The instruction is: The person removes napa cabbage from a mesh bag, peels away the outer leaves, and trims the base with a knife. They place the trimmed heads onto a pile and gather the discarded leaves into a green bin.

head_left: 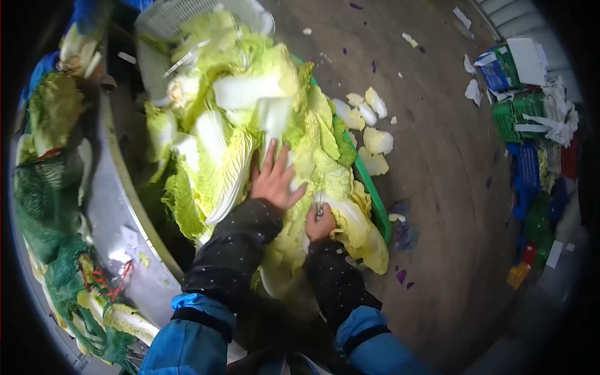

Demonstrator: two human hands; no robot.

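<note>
My left hand [273,178] lies with fingers spread on the heap of napa cabbage leaves [247,94], pressing against a pale leaf stalk. Just right of it and nearer to me, my right hand [320,224] is closed round what looks like a small knife [320,209], seen almost end-on, with only a little metal showing. Yellow-green leaves touch this hand on its right. A cabbage piece with pale, tightly layered leaves [232,175] sits left of my left hand. The heap mostly hides a green crate [375,206], whose right rim shows.
A grey-white basket [256,15] stands behind the heap. Along the left runs a metal table [119,187] carrying cabbages in green net bags [47,194]. Loose leaf pieces [377,141] litter the floor at right. Stacked crates [519,115] and rubbish line the far right.
</note>
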